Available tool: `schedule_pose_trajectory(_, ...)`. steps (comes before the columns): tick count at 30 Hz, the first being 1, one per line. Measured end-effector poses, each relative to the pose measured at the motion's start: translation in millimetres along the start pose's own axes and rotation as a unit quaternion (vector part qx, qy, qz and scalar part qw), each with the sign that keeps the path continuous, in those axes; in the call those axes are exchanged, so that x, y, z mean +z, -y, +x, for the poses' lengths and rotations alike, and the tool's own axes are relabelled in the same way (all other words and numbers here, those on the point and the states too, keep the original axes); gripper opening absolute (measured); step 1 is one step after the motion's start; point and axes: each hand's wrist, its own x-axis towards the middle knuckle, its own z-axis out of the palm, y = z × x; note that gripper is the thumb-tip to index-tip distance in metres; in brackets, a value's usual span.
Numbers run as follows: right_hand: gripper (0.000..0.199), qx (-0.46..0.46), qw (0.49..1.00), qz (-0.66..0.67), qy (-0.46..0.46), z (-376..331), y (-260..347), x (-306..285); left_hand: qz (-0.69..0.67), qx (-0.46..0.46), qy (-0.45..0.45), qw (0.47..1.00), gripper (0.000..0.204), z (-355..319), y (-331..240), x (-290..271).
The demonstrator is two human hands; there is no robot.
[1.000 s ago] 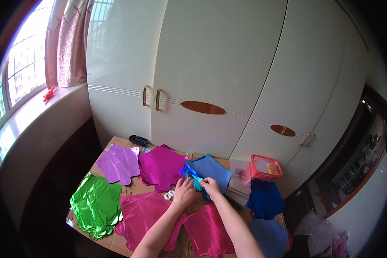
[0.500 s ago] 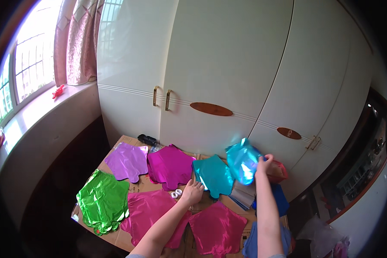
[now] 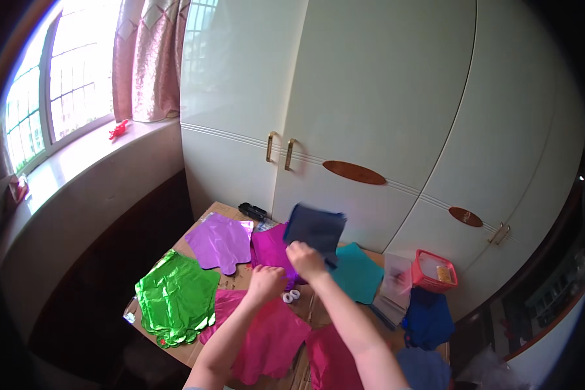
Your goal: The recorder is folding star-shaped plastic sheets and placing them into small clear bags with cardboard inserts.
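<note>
Over the magenta foil stack [image 3: 267, 248], the right hand [image 3: 307, 260] pinches a dark blue sheet [image 3: 315, 227] by its lower edge; the left hand [image 3: 268, 282] curls nearby, its grip indeterminable.

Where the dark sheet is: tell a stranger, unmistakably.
Find the white wardrobe, then the cardboard-topped table before it. Above the table's far side, the right hand holds the dark sheet: near-black blue, and raised while neighbouring magenta and teal sheets lie flat.

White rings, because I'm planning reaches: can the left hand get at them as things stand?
Probably yes: the white rings lie uncovered close to the left hand; nothing visible blocks it.
</note>
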Motion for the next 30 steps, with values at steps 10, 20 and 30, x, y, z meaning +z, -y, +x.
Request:
schedule_pose_trajectory(10, 0.018, 0.111, 0.959, 0.219, 0.145, -6.5, 71.0, 65.1, 0.036, -0.048, -0.026, 0.998, 0.019, -24.0, 86.1, -2.9)
schedule_pose_trajectory(20, 0.023, 0.369, 0.831, 0.395, 0.130, -7.1, 54.1, 82.8, 0.005, 0.052, -0.060, 0.997, 0.024, -12.7, 87.4, 14.5)
schedule_pose_trajectory(30, 0.025, 0.405, 0.808, 0.418, 0.092, -9.0, 51.9, 87.1, 0.048, 0.085, 0.013, 0.995, 0.041, 1.1, 76.4, -1.8)
